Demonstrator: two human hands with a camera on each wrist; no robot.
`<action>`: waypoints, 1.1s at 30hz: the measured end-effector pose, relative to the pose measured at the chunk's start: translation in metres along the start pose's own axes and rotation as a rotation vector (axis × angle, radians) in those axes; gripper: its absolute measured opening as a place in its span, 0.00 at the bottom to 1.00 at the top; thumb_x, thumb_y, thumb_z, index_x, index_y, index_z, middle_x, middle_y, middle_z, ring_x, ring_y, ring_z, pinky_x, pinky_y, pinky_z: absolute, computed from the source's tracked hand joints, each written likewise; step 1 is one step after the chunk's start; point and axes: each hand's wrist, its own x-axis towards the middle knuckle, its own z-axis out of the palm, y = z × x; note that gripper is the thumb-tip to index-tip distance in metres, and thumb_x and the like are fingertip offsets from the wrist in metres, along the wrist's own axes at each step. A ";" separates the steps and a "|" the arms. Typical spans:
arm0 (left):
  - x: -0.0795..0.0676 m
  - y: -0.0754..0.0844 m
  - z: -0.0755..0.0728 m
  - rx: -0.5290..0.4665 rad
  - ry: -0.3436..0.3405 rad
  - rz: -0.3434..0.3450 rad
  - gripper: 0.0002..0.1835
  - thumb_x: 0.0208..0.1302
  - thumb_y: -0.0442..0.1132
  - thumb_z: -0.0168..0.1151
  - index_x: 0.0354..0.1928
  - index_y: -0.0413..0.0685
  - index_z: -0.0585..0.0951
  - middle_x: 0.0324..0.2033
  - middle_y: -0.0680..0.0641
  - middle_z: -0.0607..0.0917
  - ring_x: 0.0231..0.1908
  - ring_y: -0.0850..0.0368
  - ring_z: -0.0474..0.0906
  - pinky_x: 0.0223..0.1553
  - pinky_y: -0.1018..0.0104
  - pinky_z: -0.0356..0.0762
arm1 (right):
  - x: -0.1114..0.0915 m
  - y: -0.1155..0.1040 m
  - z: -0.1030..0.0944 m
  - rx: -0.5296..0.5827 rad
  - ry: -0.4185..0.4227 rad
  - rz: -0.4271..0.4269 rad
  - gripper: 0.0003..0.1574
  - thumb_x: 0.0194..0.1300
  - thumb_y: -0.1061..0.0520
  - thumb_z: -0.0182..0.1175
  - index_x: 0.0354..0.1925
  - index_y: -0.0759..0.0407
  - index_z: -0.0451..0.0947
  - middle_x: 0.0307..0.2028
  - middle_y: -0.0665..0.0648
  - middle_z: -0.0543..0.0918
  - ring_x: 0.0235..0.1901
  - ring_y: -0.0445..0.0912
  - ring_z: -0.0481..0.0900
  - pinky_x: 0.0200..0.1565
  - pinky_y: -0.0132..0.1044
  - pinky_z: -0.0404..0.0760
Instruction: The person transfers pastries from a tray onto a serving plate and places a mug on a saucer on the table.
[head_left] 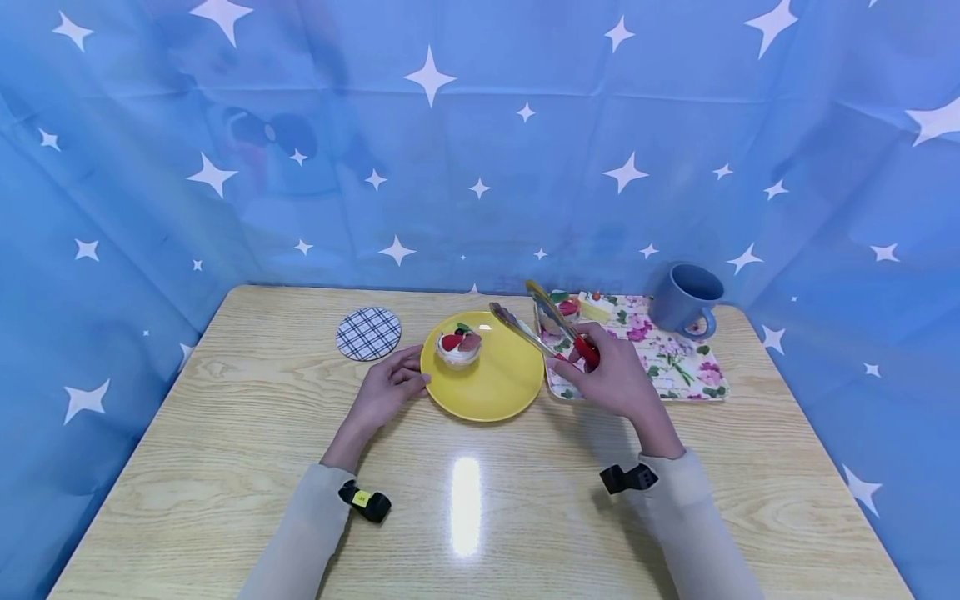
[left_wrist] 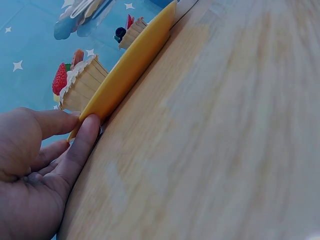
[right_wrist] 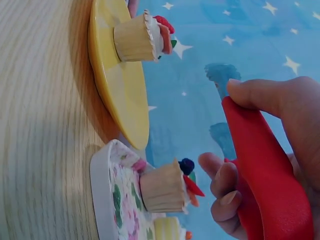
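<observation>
My left hand pinches the near-left rim of a yellow plate, thumb and fingers at its edge in the left wrist view. On the plate's left part stands a fruit-topped cupcake. My right hand holds red-handled tongs, their two arms spread apart with nothing between the tips. The tongs reach over the gap between the plate and a floral tray. A second fruit-topped cupcake stands at the tray's left end, partly hidden behind the tongs in the head view.
Beside the second cupcake is a yellow cake slice with an orange topping. A blue mug stands at the tray's back right corner. To the plate's left lies a round checked coaster. A blue star-patterned curtain hangs behind the wooden table.
</observation>
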 end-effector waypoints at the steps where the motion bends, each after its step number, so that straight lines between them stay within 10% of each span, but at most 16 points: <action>1: 0.000 0.000 0.000 -0.001 0.000 0.000 0.31 0.71 0.33 0.65 0.74 0.49 0.70 0.57 0.37 0.81 0.49 0.51 0.84 0.46 0.67 0.90 | 0.000 0.001 -0.001 0.000 0.000 0.002 0.41 0.64 0.37 0.70 0.64 0.59 0.73 0.31 0.56 0.79 0.26 0.49 0.69 0.23 0.36 0.68; 33: -0.001 0.002 -0.001 -0.008 -0.007 0.008 0.31 0.71 0.32 0.64 0.74 0.51 0.71 0.56 0.37 0.81 0.46 0.56 0.83 0.46 0.67 0.91 | -0.003 0.031 -0.021 0.004 0.034 0.112 0.48 0.65 0.33 0.67 0.70 0.60 0.68 0.46 0.66 0.81 0.39 0.57 0.76 0.31 0.36 0.80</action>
